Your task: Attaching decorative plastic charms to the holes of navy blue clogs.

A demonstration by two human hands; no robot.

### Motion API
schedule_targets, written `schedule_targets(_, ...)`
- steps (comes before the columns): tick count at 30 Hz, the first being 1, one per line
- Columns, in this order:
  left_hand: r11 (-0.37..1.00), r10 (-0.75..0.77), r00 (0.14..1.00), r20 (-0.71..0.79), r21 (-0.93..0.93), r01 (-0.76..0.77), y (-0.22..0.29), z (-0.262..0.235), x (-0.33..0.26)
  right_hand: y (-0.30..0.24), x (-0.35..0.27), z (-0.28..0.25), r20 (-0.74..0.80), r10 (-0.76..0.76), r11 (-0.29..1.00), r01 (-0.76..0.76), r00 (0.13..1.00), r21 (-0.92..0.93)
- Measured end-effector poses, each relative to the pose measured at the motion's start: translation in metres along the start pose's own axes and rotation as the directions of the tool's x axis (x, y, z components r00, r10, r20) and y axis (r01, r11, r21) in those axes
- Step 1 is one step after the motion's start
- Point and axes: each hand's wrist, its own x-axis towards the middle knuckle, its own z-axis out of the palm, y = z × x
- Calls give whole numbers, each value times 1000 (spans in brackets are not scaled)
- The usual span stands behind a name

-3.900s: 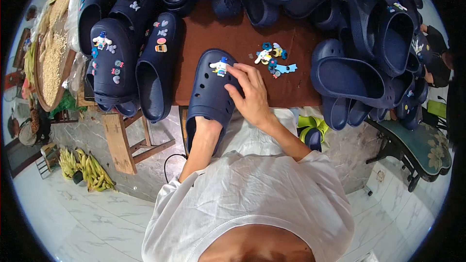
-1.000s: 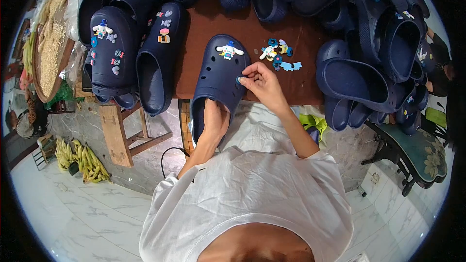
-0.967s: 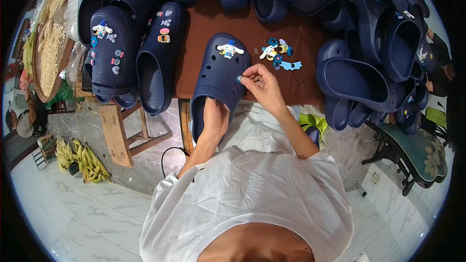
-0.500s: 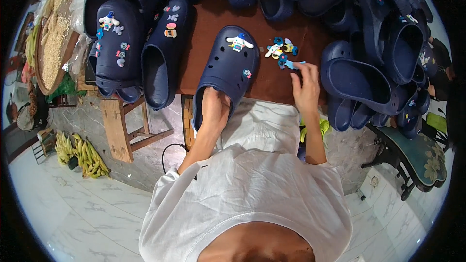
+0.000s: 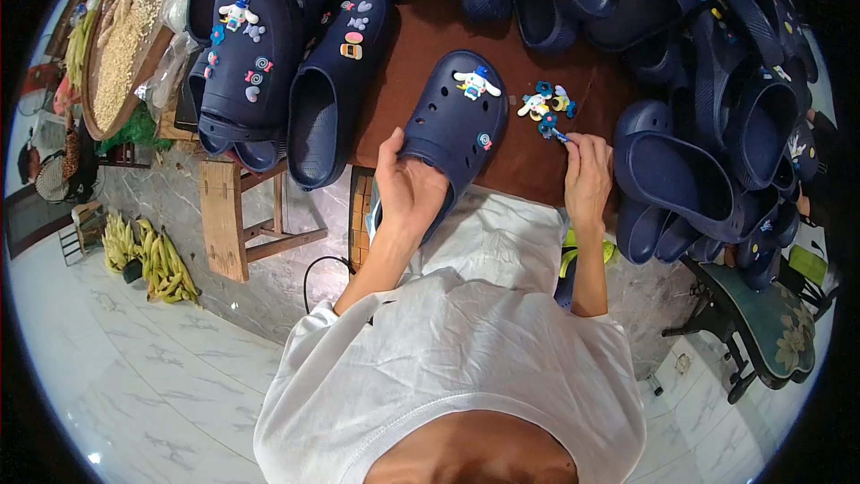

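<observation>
My left hand (image 5: 410, 193) has its fingers inside the opening of a navy blue clog (image 5: 457, 121), holding it, with the thumb spread outside at the left. On the clog's upper sit a white long-eared character charm (image 5: 477, 82) and a swirl candy charm (image 5: 485, 141); several of its holes are bare. To the right, my right hand (image 5: 588, 177) pinches a small blue shoe charm (image 5: 562, 136) between thumb and fingertips. Just beyond those fingertips lies a little pile of white, yellow and blue charms (image 5: 540, 108) on the brown tabletop (image 5: 520, 166).
Decorated clogs (image 5: 246, 63) stand at the left, and a heap of navy clogs (image 5: 681, 161) crowds the right and far side. A wooden stool (image 5: 224, 220) stands below left, near bananas (image 5: 166, 264) on the floor. At lower right is a flowered chair (image 5: 770, 327).
My right thumb and fingers have closed on a small blue charm at the pile. My left thumb has swung out from the clog's opening. The whole view has shifted slightly.
</observation>
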Motion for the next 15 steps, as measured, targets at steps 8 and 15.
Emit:
schedule_targets(8,998,-15,992,-128,59,23,2,2,5,-40,4,-9,94,28,830,-76,995,553)
schedule_targets(15,956,39,997,-60,294,-20,-15,17,-19,-91,33,-28,175,-166,698,-10,970,716)
